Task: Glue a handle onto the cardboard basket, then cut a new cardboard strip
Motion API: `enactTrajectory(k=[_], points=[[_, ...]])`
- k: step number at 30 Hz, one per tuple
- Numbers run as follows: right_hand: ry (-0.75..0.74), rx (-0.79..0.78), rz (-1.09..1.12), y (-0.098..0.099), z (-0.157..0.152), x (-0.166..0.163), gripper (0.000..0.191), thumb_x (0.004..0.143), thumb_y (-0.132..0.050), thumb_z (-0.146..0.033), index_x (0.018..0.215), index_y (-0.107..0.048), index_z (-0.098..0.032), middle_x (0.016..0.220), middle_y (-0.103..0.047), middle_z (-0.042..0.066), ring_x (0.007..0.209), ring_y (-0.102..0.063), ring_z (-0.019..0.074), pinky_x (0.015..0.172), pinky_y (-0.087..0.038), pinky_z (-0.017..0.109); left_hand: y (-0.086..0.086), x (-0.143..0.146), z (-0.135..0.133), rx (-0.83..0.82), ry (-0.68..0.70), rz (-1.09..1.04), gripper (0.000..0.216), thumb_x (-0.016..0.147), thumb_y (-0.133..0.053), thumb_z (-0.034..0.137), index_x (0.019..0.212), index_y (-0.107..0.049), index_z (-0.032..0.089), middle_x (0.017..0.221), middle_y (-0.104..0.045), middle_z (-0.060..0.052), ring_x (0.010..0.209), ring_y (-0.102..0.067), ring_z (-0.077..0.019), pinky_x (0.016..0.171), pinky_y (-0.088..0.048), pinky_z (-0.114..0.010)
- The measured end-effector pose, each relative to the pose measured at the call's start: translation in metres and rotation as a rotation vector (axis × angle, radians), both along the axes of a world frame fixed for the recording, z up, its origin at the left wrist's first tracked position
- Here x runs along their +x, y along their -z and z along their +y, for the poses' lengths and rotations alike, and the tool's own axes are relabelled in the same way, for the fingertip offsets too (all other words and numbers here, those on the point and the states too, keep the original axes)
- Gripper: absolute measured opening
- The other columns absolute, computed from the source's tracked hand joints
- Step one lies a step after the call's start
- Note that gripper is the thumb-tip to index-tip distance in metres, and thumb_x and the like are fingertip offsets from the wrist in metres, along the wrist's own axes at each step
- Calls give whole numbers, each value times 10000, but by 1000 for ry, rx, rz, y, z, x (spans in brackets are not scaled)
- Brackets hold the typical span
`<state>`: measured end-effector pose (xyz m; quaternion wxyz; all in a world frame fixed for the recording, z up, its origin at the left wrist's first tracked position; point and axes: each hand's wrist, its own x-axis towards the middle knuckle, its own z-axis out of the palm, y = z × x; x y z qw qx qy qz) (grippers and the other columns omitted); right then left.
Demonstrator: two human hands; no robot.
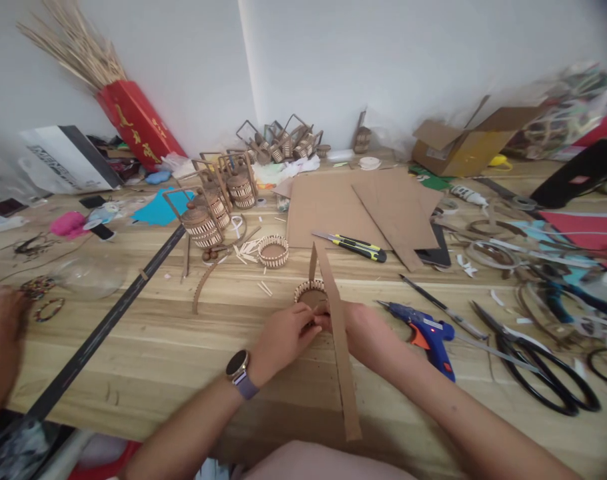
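In front of me a small round basket (309,287) with a light-and-dark slatted wall stands on the wooden table; my fingers hide its near side. A long cardboard strip (339,347), folded near its top, rises from the basket and slants down toward me. My left hand (286,333) is closed at the near rim; what its fingertips pinch is hidden. Opposite it, my right hand (356,327) is closed on the strip, which partly covers it. A second slatted ring (273,252) lies just beyond, beside loose wooden sticks (247,251).
At right lie a blue glue gun (426,330), black scissors (533,363) and a pen-like tool (443,305). A yellow-black utility knife (353,245) rests on cardboard sheets (323,200). Lidded baskets with handles (203,227) stand at back left. Another person's hand (3,333) is far left.
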<state>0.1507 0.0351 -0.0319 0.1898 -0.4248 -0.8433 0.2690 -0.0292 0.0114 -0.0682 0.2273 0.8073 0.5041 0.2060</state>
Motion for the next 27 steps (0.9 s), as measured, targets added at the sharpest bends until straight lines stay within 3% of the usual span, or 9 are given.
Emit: enactTrajectory(k=[6,11,20,23,27], points=[[132,19,11,-4,-9,26,294,913,-464,-209,1121,-673,-207,943,-776,73,822,-721,226,695,-505,304,6,-5,5,34,-2,25,155,939,-579,238,840,-685,184,912,-717,-50,832,-672,-213,750,-521,-298],[209,81,96,2,-26,53,243,938,-469,-274,980,-702,-222,909,-778,50,778,-723,203,640,-516,290,6,-11,7,52,51,-6,134,927,-572,191,956,-703,195,1007,-729,-53,935,-667,-216,834,-525,-308],[270,152,138,24,-73,60,242,976,-475,-327,935,-696,-239,847,-765,13,741,-732,177,636,-557,274,14,-18,12,50,40,26,171,921,-583,239,795,-677,171,842,-714,-65,786,-656,-211,731,-510,-305],[393,209,119,27,-80,83,295,974,-455,-395,901,-699,-247,818,-766,20,679,-726,177,580,-548,267,15,-20,13,45,23,47,154,913,-589,257,828,-684,171,847,-719,-71,784,-658,-219,726,-506,-313],[681,253,-17,32,-80,122,426,930,-420,-562,864,-687,-237,754,-736,57,607,-691,228,536,-517,338,14,-20,12,45,8,52,157,918,-582,272,856,-690,176,891,-730,-78,827,-668,-231,761,-514,-327]])
